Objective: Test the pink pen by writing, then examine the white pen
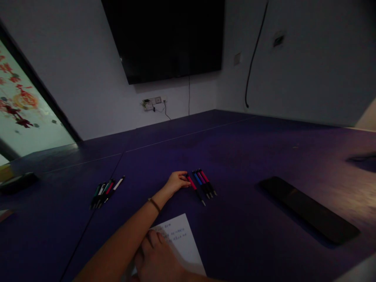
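Observation:
My left hand [177, 181] reaches out from the lower left with a band on its wrist. Thumb and fingers are closed on the upper end of a red pen [193, 185] with a black grip, its tip pointing toward me. Just right of it several pens [205, 184], blue, purple and red, lie side by side. My right hand [158, 256] lies with fingers stretched on a white sheet of paper [188, 250] bearing handwritten lines, close against the left forearm. Part of the sheet is hidden under that hand.
A second group of pens [103, 194], green, white and red, lies on the purple table [235, 152] at left. A long black object [308, 209] lies at right. Another dark object [19, 182] stands at the far left. A dark screen [173, 39] hangs above wall sockets [155, 102].

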`<action>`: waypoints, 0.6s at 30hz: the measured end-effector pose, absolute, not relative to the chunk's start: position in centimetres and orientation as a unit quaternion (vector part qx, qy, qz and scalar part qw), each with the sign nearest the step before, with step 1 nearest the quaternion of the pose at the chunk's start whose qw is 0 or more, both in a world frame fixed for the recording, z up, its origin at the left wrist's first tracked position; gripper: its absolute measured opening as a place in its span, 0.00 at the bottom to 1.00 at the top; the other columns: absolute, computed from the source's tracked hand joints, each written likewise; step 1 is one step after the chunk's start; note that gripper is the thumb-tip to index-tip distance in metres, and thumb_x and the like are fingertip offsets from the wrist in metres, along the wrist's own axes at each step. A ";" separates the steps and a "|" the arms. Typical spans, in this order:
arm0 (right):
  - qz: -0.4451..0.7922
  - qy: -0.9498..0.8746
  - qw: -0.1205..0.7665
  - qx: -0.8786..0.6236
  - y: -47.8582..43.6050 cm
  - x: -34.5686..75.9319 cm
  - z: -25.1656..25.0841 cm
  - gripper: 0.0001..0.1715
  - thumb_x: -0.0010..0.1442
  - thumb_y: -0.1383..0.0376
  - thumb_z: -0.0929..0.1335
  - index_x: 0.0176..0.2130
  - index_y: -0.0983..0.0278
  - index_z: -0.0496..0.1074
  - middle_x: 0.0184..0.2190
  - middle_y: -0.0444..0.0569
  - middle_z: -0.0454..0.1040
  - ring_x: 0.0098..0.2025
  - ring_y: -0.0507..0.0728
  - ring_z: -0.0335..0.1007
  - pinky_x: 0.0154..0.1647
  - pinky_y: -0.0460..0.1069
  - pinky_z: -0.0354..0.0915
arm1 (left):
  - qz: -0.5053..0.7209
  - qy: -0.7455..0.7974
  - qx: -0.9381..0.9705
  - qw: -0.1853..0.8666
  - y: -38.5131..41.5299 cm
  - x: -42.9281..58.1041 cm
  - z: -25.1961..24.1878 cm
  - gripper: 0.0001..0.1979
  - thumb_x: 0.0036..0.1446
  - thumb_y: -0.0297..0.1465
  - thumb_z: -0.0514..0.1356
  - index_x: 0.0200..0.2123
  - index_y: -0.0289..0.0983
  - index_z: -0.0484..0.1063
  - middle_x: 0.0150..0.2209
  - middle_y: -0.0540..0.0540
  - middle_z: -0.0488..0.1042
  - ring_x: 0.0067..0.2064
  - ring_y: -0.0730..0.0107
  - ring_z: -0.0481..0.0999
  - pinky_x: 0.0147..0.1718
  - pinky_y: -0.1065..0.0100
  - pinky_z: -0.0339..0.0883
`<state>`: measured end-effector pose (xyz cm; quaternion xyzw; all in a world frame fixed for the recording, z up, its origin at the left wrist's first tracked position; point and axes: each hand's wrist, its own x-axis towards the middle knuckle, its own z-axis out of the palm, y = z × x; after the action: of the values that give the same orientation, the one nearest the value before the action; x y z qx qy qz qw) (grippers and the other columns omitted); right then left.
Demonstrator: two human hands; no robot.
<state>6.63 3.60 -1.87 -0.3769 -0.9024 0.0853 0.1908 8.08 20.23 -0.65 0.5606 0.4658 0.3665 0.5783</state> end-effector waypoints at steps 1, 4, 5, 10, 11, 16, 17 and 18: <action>0.090 -0.903 0.191 -0.374 3.6 6.6 -2.0 0.20 0.46 0.56 0.67 0.37 0.67 0.71 0.38 0.57 0.69 0.40 0.63 0.61 0.38 0.57 0.62 | 0.363 0.465 0.580 0.561 20.6 8.2 -0.8 0.26 0.34 0.18 0.63 0.42 0.29 0.66 0.20 0.52 0.68 0.21 0.76 0.68 0.27 0.71 0.63; 0.107 -0.904 0.187 -0.370 3.6 6.6 -2.1 0.19 0.46 0.57 0.67 0.35 0.66 0.72 0.38 0.56 0.69 0.39 0.62 0.62 0.38 0.57 0.62 | 0.348 0.456 0.642 0.508 21.6 8.1 -1.0 0.22 0.34 0.19 0.62 0.38 0.31 0.69 0.19 0.53 0.68 0.21 0.77 0.66 0.25 0.73 0.61; 0.110 -0.901 0.187 -0.376 3.6 6.5 -2.0 0.20 0.45 0.57 0.67 0.36 0.67 0.72 0.38 0.57 0.69 0.40 0.62 0.62 0.38 0.57 0.62 | 0.339 0.455 0.661 0.491 22.0 8.0 -1.1 0.20 0.35 0.19 0.62 0.37 0.31 0.69 0.19 0.53 0.68 0.22 0.77 0.66 0.25 0.73 0.60; 0.115 -0.890 0.199 -0.394 3.5 6.4 -2.0 0.20 0.50 0.58 0.65 0.40 0.67 0.70 0.41 0.57 0.69 0.43 0.63 0.61 0.40 0.58 0.61 | 0.298 0.464 0.730 0.405 23.1 7.2 -1.2 0.18 0.36 0.25 0.62 0.37 0.33 0.70 0.22 0.52 0.67 0.23 0.75 0.65 0.25 0.73 0.58; 0.118 -0.891 0.197 -0.390 3.5 6.3 -2.0 0.18 0.50 0.59 0.64 0.40 0.67 0.70 0.41 0.57 0.69 0.43 0.63 0.61 0.40 0.58 0.61 | 0.292 0.465 0.737 0.393 23.2 7.1 -1.2 0.19 0.36 0.25 0.62 0.37 0.33 0.71 0.23 0.51 0.68 0.24 0.75 0.65 0.26 0.73 0.59; 0.123 -0.886 0.185 -0.407 3.9 6.2 -2.5 0.19 0.51 0.61 0.64 0.42 0.67 0.70 0.42 0.56 0.68 0.44 0.64 0.60 0.41 0.57 0.61 | 0.301 0.467 0.749 0.361 23.6 6.7 -1.6 0.21 0.35 0.27 0.63 0.38 0.33 0.71 0.30 0.47 0.68 0.26 0.75 0.64 0.29 0.71 0.60; 0.119 -0.890 0.187 -0.398 4.0 6.2 -2.8 0.18 0.52 0.61 0.64 0.42 0.67 0.69 0.42 0.55 0.69 0.44 0.63 0.60 0.41 0.57 0.61 | 0.308 0.463 0.750 0.358 23.6 6.6 -1.8 0.22 0.35 0.27 0.63 0.39 0.34 0.70 0.32 0.46 0.68 0.26 0.76 0.64 0.29 0.71 0.60; 0.113 -0.896 0.189 -0.386 4.2 6.3 -3.0 0.18 0.52 0.62 0.63 0.42 0.67 0.69 0.41 0.55 0.69 0.44 0.63 0.61 0.40 0.56 0.62 | 0.315 0.458 0.750 0.358 23.5 6.6 -2.0 0.23 0.35 0.27 0.63 0.40 0.34 0.70 0.34 0.45 0.67 0.26 0.76 0.64 0.29 0.71 0.60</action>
<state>6.25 4.19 -3.02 -0.3862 -0.8957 0.1132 0.1893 6.55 23.55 -1.99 0.7500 0.4579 0.3153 0.3583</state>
